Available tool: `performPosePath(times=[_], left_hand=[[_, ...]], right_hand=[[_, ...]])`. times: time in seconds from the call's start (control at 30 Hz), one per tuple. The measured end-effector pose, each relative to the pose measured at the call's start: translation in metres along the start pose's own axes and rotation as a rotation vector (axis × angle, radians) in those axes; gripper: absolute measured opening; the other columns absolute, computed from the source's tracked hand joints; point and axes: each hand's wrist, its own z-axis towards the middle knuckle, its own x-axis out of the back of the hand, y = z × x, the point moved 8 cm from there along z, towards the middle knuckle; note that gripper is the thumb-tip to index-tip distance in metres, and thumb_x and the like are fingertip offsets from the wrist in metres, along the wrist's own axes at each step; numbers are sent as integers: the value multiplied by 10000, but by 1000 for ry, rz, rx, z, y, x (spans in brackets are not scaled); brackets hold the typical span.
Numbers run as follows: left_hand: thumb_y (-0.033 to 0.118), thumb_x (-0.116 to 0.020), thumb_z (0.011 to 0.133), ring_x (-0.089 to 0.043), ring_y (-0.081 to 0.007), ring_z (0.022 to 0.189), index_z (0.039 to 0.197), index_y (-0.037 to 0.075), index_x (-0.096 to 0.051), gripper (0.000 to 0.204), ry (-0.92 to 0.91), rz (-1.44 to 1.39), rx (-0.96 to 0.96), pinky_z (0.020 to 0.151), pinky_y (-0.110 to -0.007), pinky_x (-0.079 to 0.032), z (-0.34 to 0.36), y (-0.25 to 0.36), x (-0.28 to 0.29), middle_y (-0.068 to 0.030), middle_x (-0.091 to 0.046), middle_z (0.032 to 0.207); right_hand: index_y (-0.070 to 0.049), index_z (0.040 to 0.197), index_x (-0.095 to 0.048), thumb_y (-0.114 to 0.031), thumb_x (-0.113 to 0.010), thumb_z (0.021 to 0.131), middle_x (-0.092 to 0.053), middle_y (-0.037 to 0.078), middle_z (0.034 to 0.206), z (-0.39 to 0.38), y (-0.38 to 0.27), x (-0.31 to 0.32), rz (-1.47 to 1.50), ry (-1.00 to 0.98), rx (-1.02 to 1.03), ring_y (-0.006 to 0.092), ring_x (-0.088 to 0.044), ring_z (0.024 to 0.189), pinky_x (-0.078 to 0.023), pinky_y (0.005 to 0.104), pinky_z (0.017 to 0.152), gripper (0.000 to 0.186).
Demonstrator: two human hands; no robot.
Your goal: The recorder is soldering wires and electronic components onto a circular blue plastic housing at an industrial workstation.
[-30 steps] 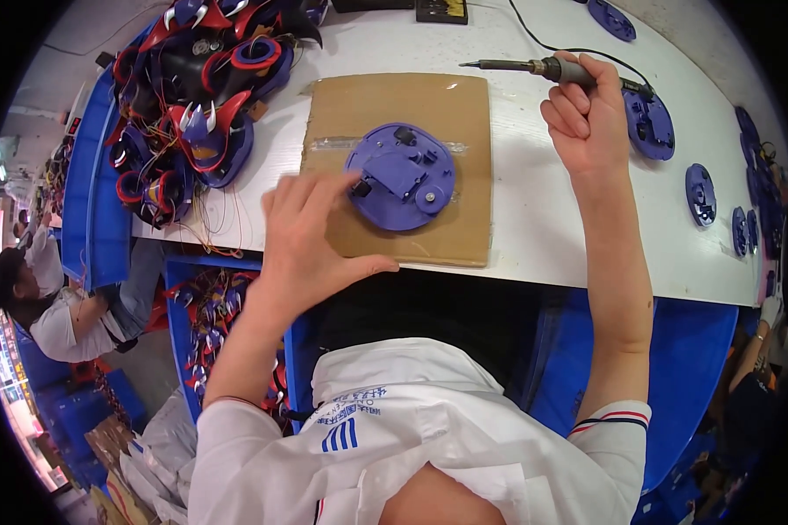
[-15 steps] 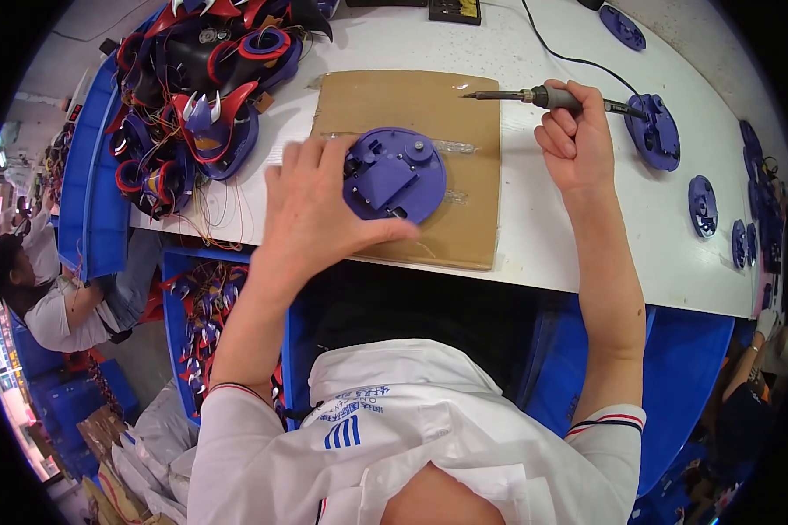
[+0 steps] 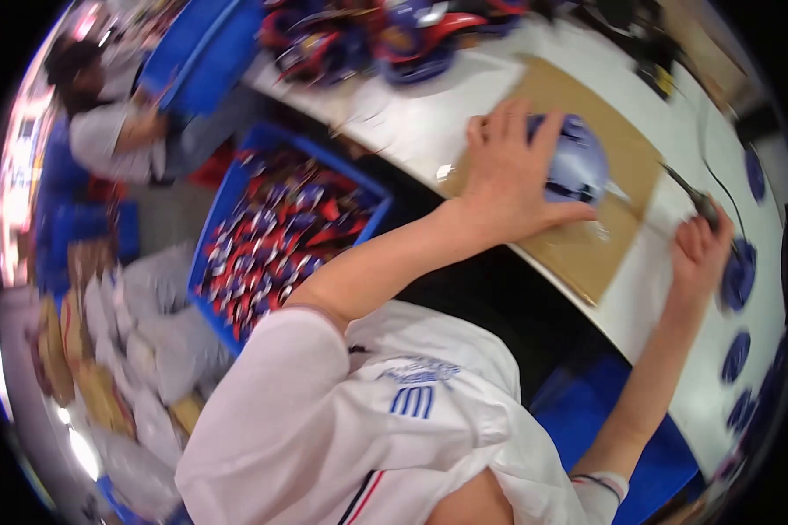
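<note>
My left hand (image 3: 510, 182) grips the round purple base (image 3: 576, 159), fingers curved over it and thumb along its lower side, on the sheet of brown cardboard (image 3: 606, 262). Its recessed details are blurred. My right hand (image 3: 697, 254) is closed round a dark-handled soldering iron (image 3: 702, 203), held to the right of the base with the thin tip pointing up and left toward the cardboard. A black cord runs from the iron over the white table.
Purple-and-red assemblies (image 3: 411, 35) with wires lie at the back left, beside a blue tray (image 3: 197, 57). A blue bin (image 3: 378, 199) of similar parts stands below the table. More purple bases (image 3: 735, 357) lie along the right. A co-worker (image 3: 118, 131) sits at the upper left.
The view has swung left and blurred, bringing the bin more into sight. My left hand has moved onto the base, which turned earlier. My right hand still holds the iron.
</note>
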Motion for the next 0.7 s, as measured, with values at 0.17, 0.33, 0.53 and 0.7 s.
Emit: performPosePath(times=[0.17,0.33,0.53,0.7], left_hand=[[114,-588,822,-486,-219,595,739,37,-559,117,295,-256,325,574,-308,-391,-69,-140,84,-71,-548,691],[220,-474,912,-575,-317,676,789,-9,-610,293,123,376,745,639,-385,-436,-177,-314,147,-149,-634,734],[183,-616,756,-576,-326,910,1015,87,-600,277,120,721,138,794,-371,-451,-163,-391,160,-107,-628,1032],[204,-644,683,-573,-324,947,1117,134,-589,443,-978,1117,248,800,-357,-440,-197,-470,95,-103,-622,1085]], right_hand=[[85,1066,-546,-142,-479,937,-329,-44,511,5,-13,0,24,-41,-22,32,-209,361,-182,175,374,269],[97,1064,-536,-139,-469,950,-330,-39,511,13,-14,8,12,-25,-11,30,-216,356,-184,175,365,271],[93,1073,-534,-143,-473,949,-331,-40,504,12,-16,17,-17,34,11,27,-220,355,-182,174,362,273],[82,1084,-537,-143,-476,946,-324,-42,497,8,-13,10,-70,16,25,28,-218,353,-183,175,360,271]])
